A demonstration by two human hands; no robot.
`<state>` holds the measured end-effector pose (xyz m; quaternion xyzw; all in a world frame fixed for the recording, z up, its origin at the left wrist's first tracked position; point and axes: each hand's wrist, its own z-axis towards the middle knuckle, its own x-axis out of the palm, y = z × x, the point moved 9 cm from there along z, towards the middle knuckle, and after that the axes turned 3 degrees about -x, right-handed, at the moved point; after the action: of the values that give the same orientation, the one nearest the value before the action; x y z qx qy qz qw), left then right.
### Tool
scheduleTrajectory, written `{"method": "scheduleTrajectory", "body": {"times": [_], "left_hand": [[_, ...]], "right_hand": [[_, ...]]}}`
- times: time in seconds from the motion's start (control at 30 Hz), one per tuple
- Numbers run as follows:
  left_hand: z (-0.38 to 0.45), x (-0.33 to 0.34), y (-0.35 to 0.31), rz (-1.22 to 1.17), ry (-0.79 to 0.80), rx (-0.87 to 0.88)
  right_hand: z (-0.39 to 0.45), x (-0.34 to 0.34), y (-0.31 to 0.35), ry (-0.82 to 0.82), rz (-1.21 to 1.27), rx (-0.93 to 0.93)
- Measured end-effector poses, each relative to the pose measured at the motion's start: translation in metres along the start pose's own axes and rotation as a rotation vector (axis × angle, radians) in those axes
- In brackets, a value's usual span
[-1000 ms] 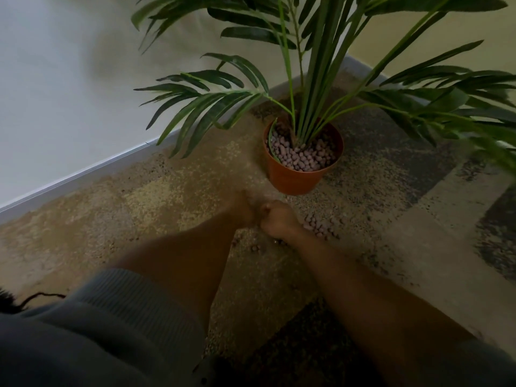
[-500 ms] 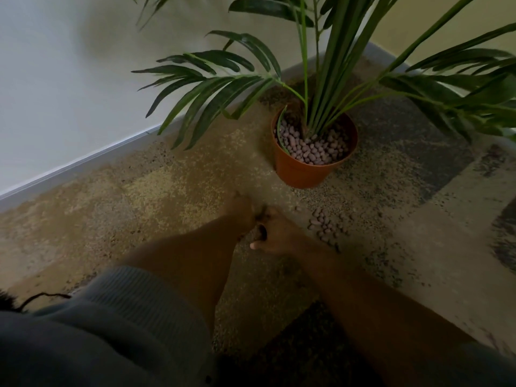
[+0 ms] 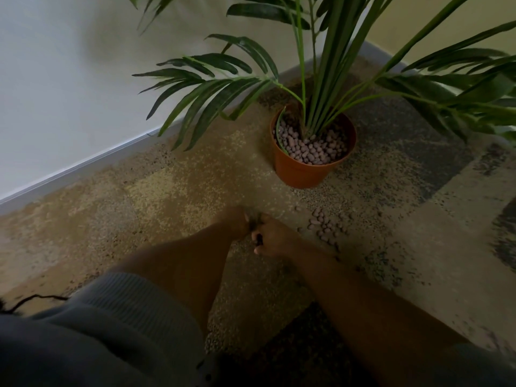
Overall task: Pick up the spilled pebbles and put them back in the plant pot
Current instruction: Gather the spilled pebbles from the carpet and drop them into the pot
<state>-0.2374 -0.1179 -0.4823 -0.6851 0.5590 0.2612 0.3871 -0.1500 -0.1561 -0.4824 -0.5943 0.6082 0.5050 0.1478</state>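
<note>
Spilled pebbles (image 3: 325, 226): small, rounded, pinkish-brown pellets in a loose cluster on the mottled carpet (image 3: 173, 188), in front of the orange plant pot (image 3: 304, 171), which stands upright and holds more of the same pebbles around green palm stems. The cluster lies just beside the right hand (image 3: 272, 237), on its right, apart from the left hand (image 3: 236, 223). Both hands are low over the carpet, close together, fingers curled; whether either holds pebbles cannot be told.
</note>
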Motion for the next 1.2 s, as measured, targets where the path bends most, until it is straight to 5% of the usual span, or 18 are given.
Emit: {"method": "scheduleTrajectory", "body": {"times": [0.3,0.57,0.73,0.83,1.0,1.2], "left_hand": [[-0.008,0.012,0.000,0.083,0.082,0.028],[-0.009,0.011,0.010,0.110,0.007,-0.011],[-0.010,0.015,0.014,-0.023,0.102,-0.107],[-0.010,0.018,0.018,-0.249,0.155,-0.178],[-0.025,0.031,0.015,-1.064,0.332,-0.400],[-0.025,-0.003,-0.025,-1.678,0.357,-0.352]], "right_hand": [[-0.008,-0.008,0.000,-0.095,0.065,0.019],[-0.023,-0.009,-0.043,-0.249,0.673,0.415],[-0.025,-0.001,-0.053,-0.277,0.995,0.546],[-0.028,0.002,-0.050,-0.279,1.329,0.584],[-0.032,-0.003,-0.045,-0.309,1.775,0.605],[-0.035,-0.052,-0.026,-0.382,2.002,0.462]]}}
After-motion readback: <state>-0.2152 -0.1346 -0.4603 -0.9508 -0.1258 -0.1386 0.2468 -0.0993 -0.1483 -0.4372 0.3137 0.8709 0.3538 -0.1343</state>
